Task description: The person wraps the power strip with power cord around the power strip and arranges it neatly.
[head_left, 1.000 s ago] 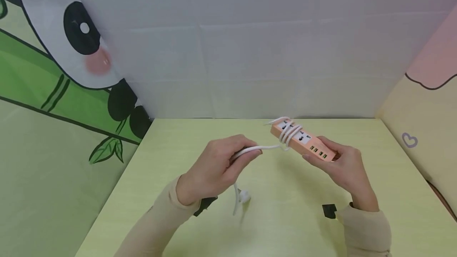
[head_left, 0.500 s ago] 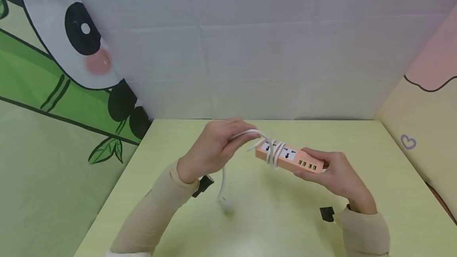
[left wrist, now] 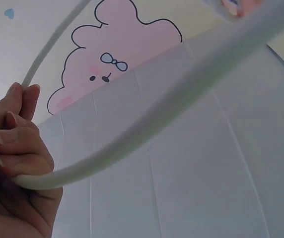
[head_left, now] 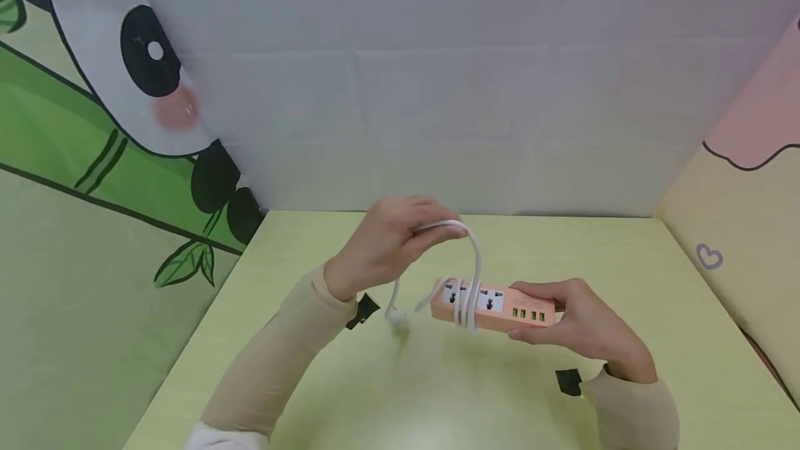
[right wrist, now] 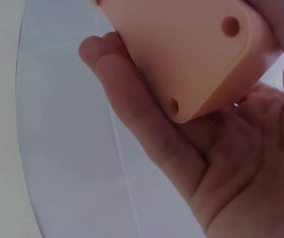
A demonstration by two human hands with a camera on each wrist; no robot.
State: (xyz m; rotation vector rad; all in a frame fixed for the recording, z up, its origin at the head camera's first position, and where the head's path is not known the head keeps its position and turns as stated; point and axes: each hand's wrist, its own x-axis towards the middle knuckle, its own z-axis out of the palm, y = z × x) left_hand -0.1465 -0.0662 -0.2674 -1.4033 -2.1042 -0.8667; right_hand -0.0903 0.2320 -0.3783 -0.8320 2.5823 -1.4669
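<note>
The right hand (head_left: 586,321) grips the orange power strip (head_left: 507,310), which has dipped lower above the tabletop (head_left: 575,245), and the left hand (head_left: 390,245) pinches its white cord (head_left: 478,254) higher up, some not yet wrapped.

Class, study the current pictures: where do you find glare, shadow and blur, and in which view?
Head view: pale glare low on the table, soft shadow below the power strip; left wrist view: the white cord blurs toward the upper right; right wrist view: the right hand looks dim against the paler backdrop.
</note>
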